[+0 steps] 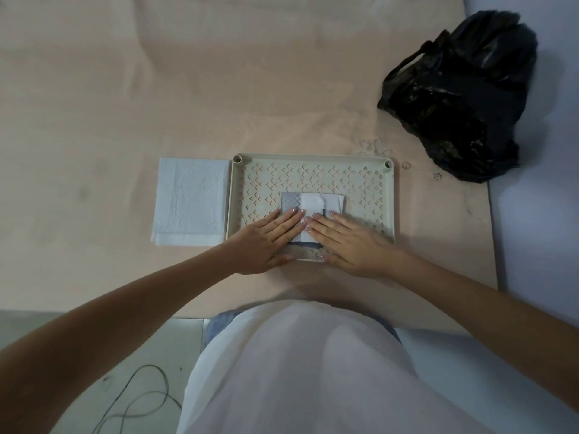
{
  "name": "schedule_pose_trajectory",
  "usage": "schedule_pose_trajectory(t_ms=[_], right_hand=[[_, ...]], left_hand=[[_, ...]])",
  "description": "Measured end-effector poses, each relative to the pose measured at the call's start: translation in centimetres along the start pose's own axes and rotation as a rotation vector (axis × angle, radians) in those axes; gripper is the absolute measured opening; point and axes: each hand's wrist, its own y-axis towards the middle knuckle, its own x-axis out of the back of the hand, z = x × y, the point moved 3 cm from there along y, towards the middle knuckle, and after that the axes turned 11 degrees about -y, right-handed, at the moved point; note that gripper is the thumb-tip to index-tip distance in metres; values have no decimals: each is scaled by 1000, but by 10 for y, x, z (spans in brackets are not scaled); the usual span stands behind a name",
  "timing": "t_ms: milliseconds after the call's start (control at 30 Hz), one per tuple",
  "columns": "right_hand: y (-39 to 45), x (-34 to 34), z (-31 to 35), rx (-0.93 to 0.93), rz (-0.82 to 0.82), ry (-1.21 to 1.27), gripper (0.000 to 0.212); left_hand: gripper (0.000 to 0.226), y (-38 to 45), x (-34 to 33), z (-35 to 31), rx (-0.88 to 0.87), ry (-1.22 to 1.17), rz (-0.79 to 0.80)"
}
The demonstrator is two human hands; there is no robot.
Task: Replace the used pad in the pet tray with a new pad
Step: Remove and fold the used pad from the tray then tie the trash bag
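On the table, both my hands press flat on a folded pad inside the pet tray.

My left hand [269, 238] lies with straight fingers on the grey, patterned side of the folded pad [313, 208], and my right hand [347, 242] lies the same way on its white side; neither hand grips anything. That pad sits in the near middle of the perforated cream tray [313, 170], whose far corners show round sockets. Just beside the tray's left wall, a second pad [191, 200], pale and flat, rests on the beige table [125, 104]. Well apart at the far right corner stands a crumpled black plastic bag [460, 98]. Below the table edge, a thin cable [138, 399] loops across the tiled floor.
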Motion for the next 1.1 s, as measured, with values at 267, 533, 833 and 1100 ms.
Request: schedule_pose_trajectory(t_ms=[267,533,833,1100], right_hand=[[1,-13,1,-16,60,41,66],[4,-15,2,-55,52,76,62],[1,-10,5,-71,-34,132,57],[1,12,10,-499,-300,1133,30]], left_hand=[[70,0,-3,1,38,22,54],[41,11,20,-12,452,-1062,-389],[47,31,11,10,1034,-1205,-533],[32,34,21,13,1025,-1432,-553]])
